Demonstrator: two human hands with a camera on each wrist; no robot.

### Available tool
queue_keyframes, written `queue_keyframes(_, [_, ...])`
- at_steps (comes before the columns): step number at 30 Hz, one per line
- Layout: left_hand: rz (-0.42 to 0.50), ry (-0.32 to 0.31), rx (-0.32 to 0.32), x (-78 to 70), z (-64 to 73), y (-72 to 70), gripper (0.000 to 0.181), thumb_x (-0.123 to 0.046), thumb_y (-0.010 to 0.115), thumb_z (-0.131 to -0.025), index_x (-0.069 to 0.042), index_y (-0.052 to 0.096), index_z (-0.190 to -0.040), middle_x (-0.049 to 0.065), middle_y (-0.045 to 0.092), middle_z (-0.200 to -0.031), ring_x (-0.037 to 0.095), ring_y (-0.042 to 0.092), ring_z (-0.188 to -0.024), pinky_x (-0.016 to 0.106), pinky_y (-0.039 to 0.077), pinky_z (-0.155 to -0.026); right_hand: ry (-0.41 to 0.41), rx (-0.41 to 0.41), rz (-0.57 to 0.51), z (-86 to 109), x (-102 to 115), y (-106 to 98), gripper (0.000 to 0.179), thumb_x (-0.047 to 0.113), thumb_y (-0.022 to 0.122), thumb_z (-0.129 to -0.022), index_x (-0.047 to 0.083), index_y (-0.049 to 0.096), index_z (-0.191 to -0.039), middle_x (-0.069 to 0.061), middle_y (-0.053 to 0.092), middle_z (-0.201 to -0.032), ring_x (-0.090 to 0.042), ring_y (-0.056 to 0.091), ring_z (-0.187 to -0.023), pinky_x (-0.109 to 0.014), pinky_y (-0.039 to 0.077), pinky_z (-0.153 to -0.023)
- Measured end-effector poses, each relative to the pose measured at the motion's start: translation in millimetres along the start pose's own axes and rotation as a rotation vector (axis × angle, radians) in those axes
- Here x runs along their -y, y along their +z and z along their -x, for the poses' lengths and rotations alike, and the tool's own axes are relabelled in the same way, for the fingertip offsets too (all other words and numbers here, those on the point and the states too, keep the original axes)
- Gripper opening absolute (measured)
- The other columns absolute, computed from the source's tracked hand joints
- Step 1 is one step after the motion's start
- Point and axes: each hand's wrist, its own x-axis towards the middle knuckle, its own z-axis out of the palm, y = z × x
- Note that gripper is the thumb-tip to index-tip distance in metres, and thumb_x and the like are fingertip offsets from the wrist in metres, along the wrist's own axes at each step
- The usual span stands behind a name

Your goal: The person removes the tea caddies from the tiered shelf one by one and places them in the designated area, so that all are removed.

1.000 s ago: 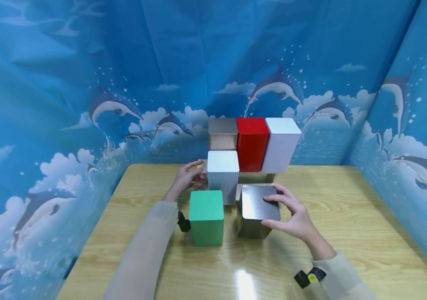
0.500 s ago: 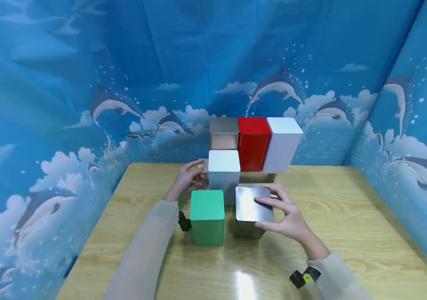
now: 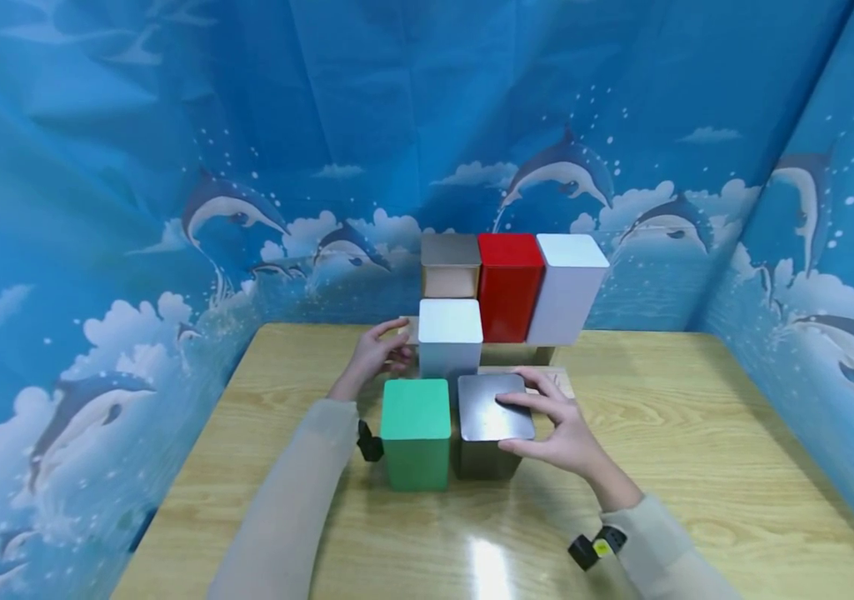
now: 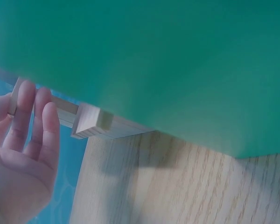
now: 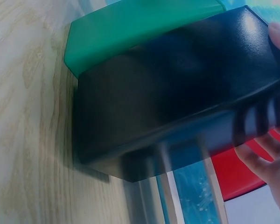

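Dark box point(image 3: 488, 429) upright beside green box point(image 3: 417, 433); wooden rack point(image 3: 561, 382) behind

Blue backdrop point(image 3: 352, 108) hangs behind, printed with dolphins point(image 3: 569, 162) and white clouds point(image 3: 115, 329). Wood-grain surface point(image 3: 666, 417) shows bright glare point(image 3: 488, 567) toward the front.

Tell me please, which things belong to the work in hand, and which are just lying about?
Likely part of it:
dark box, held by right hand
wooden stand, held by left hand
green box, red box, white boxes, grey box

Probably just surroundings:
table
dolphin curtain
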Motion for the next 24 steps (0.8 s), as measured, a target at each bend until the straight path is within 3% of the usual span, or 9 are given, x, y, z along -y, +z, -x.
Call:
queue_keyframes(15, [-0.002,0.000,0.003,0.8,2.3,0.8,0.037,-0.027,0.061,-0.091,-0.027,0.056,-0.128,0.012,0.068,-0.088,0.022,0.066,-0.075,0.043,0.053,-0.074,0.105,0.045,-0.081,0.1,-9,9,0.045,-0.005,0.077,-0.070,-0.006,0.062,-0.112,-0.028,0.038,-0.134,-0.042,0.034,-0.122,-0.020,0.040,-0.094])
queue_keyframes(24, [-0.001,0.004,-0.004,0.2,2.0,0.5,0.037,-0.026,0.060,-0.092,-0.027,0.056,-0.128,0.012,0.068,-0.088,0.023,0.066,-0.075,0.043,0.053,-0.074,0.183,0.100,-0.084,-0.1,-10,11,0.047,0.000,0.075,-0.075,0.000,0.057,-0.119,-0.018,0.031,-0.140,-0.040,0.033,-0.123,-0.041,0.044,-0.091])
